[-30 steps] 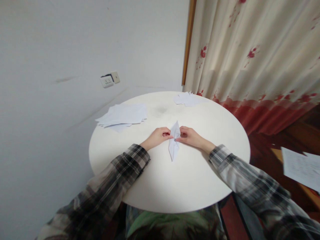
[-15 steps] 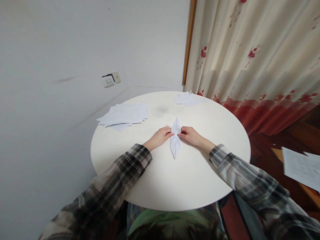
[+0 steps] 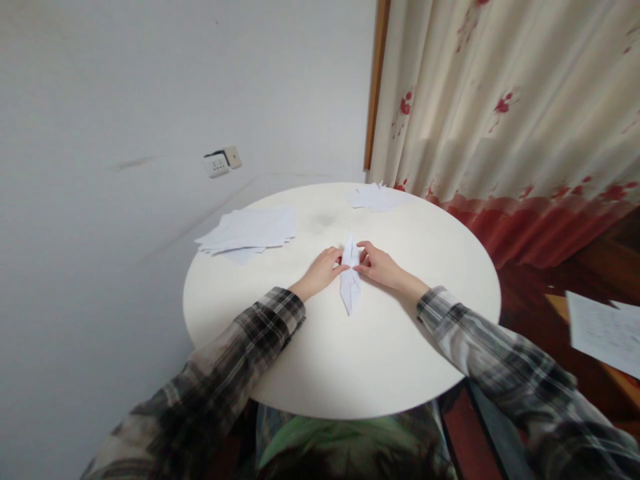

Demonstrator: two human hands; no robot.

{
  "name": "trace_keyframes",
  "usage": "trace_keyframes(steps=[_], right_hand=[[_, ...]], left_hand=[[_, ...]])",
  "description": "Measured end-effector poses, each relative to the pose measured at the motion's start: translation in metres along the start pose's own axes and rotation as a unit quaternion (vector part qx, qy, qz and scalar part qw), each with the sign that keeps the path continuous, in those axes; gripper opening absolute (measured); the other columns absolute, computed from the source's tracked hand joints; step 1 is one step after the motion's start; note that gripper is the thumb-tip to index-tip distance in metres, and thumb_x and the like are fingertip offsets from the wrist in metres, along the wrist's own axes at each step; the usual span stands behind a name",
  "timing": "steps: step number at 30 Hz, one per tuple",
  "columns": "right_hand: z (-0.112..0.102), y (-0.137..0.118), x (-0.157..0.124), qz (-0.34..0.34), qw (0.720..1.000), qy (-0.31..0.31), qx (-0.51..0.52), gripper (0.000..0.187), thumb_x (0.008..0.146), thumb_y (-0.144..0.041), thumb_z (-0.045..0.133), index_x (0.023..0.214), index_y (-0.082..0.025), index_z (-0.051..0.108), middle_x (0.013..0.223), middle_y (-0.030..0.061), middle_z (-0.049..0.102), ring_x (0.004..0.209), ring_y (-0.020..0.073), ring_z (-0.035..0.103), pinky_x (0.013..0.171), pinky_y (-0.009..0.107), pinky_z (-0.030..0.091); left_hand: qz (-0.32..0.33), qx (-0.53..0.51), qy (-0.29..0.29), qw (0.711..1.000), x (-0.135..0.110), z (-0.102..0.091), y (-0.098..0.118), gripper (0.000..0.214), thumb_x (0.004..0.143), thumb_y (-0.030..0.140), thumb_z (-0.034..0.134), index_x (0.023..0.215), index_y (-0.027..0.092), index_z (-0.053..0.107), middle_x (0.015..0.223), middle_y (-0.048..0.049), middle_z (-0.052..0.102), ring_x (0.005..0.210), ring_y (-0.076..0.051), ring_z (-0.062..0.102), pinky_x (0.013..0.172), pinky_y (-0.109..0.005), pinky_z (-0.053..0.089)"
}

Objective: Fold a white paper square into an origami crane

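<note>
A narrow piece of folded white paper, pointed at both ends, lies lengthwise on the round white table. My left hand pinches its left edge near the middle, thumb on top and fingers at the side. From the right, my right hand has its thumb on the paper's middle, with the index finger lifted and curved beside the upper half. The two thumb tips are close together over the centre. Some of the fingers are hidden behind the hands.
At the table's back left lies a stack of white paper sheets. Smaller white paper pieces are at the far edge. A wall with a socket stands on the left, a curtain at back right. Printed sheets lie low on the right.
The upper half of the folded paper looks narrower now. My right index finger has lifted and moved up along the right side. My left hand has barely moved.
</note>
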State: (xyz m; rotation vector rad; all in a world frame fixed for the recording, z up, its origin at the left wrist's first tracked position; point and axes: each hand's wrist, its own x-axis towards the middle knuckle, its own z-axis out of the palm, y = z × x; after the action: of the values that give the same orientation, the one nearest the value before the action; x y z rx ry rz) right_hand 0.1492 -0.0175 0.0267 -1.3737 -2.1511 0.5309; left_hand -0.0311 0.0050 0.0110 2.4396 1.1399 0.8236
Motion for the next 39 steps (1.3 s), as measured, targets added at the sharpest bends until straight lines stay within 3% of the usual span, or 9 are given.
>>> trace_keyframes(steps=[3,5,10,13,17,22,27,31,39], right_hand=[[0.004,0.004,-0.001,-0.03,0.999,0.031,0.006,0.062,0.074,-0.017,0.061,0.128,-0.016,0.031,0.105,0.0099,0.052,0.076,0.014,0.055,0.07,0.028,0.044],[0.005,0.006,-0.003,-0.062,0.997,0.044,-0.008,0.063,0.074,-0.017,0.06,0.13,-0.018,0.03,0.113,0.0119,0.046,0.084,0.0159,0.054,0.074,0.03,0.044],[0.004,0.007,-0.005,-0.12,0.989,0.064,-0.061,0.036,0.077,-0.019,0.059,0.112,-0.02,0.052,0.112,0.0105,0.048,0.103,0.0216,0.046,0.086,0.036,0.041],[0.003,0.01,-0.003,-0.134,0.989,0.039,-0.057,0.018,0.08,-0.019,0.055,0.098,-0.018,0.059,0.103,0.0087,0.055,0.099,0.0197,0.049,0.087,0.035,0.039],[0.004,0.016,0.001,-0.138,0.99,0.022,-0.028,0.014,0.082,-0.023,0.054,0.094,-0.018,0.06,0.096,0.0066,0.06,0.095,0.0178,0.052,0.085,0.033,0.038],[0.008,0.023,0.005,-0.126,0.991,0.037,-0.005,0.019,0.078,-0.033,0.06,0.089,-0.018,0.06,0.096,0.006,0.061,0.091,0.0177,0.053,0.083,0.032,0.037],[0.01,0.025,0.011,-0.086,0.996,0.028,0.006,0.022,0.073,-0.033,0.065,0.088,-0.017,0.06,0.093,0.0053,0.059,0.088,0.0163,0.053,0.08,0.03,0.037],[0.005,0.025,0.019,-0.043,0.999,-0.013,0.022,0.027,0.068,-0.035,0.068,0.086,-0.016,0.061,0.086,0.0029,0.056,0.079,0.0137,0.05,0.072,0.026,0.038],[-0.002,0.025,0.035,-0.032,0.995,-0.093,0.034,0.026,0.061,-0.03,0.071,0.077,-0.014,0.059,0.066,-0.0035,0.048,0.059,0.0087,0.042,0.055,0.022,0.033]], left_hand=[[-0.01,-0.037,0.012,0.999,-0.001,0.001,0.0,0.045,0.075,0.016,0.061,0.117,0.014,0.044,0.09,-0.0053,0.056,0.081,-0.017,0.053,0.077,-0.032,0.044],[0.001,-0.016,0.032,0.999,-0.003,0.0,0.001,0.053,0.075,0.018,0.062,0.123,0.015,0.038,0.097,-0.0072,0.055,0.089,-0.018,0.052,0.083,-0.034,0.043],[0.043,0.065,0.047,0.996,-0.007,0.0,0.0,0.029,0.08,0.024,0.058,0.107,0.017,0.053,0.112,-0.0091,0.051,0.108,-0.021,0.046,0.094,-0.038,0.037],[0.034,0.069,0.016,0.997,-0.006,-0.001,-0.001,0.022,0.083,0.028,0.052,0.103,0.017,0.056,0.105,-0.0074,0.058,0.101,-0.019,0.052,0.092,-0.035,0.039],[0.03,0.085,0.005,0.996,-0.006,-0.001,-0.002,0.024,0.086,0.031,0.048,0.101,0.017,0.06,0.108,-0.0073,0.06,0.104,-0.019,0.052,0.094,-0.034,0.039],[0.01,0.087,0.004,0.996,-0.007,-0.001,-0.007,0.029,0.084,0.035,0.049,0.103,0.017,0.062,0.122,-0.0095,0.054,0.115,-0.022,0.046,0.099,-0.037,0.034],[-0.001,0.054,0.004,0.999,-0.007,-0.001,-0.009,0.026,0.081,0.034,0.054,0.101,0.019,0.062,0.121,-0.0089,0.054,0.114,-0.021,0.047,0.1,-0.038,0.034],[-0.012,0.042,0.002,0.999,-0.005,-0.001,-0.008,0.024,0.078,0.031,0.059,0.098,0.018,0.063,0.12,-0.01,0.054,0.113,-0.022,0.048,0.099,-0.039,0.034],[-0.011,0.047,-0.007,0.999,-0.003,-0.003,-0.005,0.027,0.077,0.029,0.061,0.098,0.014,0.062,0.12,-0.0132,0.054,0.115,-0.024,0.047,0.099,-0.038,0.035]])
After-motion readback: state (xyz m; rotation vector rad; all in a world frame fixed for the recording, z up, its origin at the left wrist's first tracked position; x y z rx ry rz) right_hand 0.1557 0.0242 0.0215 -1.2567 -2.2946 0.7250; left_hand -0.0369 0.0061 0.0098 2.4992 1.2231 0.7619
